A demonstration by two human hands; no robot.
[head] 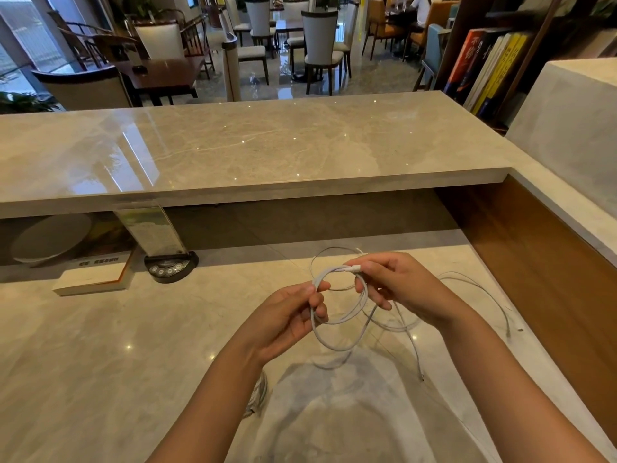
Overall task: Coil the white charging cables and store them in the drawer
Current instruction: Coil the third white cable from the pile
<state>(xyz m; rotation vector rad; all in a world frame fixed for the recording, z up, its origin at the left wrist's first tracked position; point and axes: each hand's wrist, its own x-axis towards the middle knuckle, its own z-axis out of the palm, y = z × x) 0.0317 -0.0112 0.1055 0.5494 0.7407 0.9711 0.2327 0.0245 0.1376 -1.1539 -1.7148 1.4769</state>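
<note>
A white charging cable (pixel 347 315) hangs in loose loops between my two hands above the marble desk (pixel 133 345). My left hand (pixel 287 322) pinches the loops on their left side. My right hand (pixel 397 282) holds the cable's white plug end at the top of the coil. More thin white cable (pixel 480 289) lies spread on the desk to the right, one end trailing toward me. Another bundle of white cable (pixel 257 396) shows partly under my left forearm. No drawer is in view.
A raised marble counter (pixel 250 145) runs across in front, with a wooden side panel (pixel 534 262) at the right. On the desk at the left stand an acrylic sign holder (pixel 150 228) on a black button base, a white book (pixel 96 275) and a round plate (pixel 50 238).
</note>
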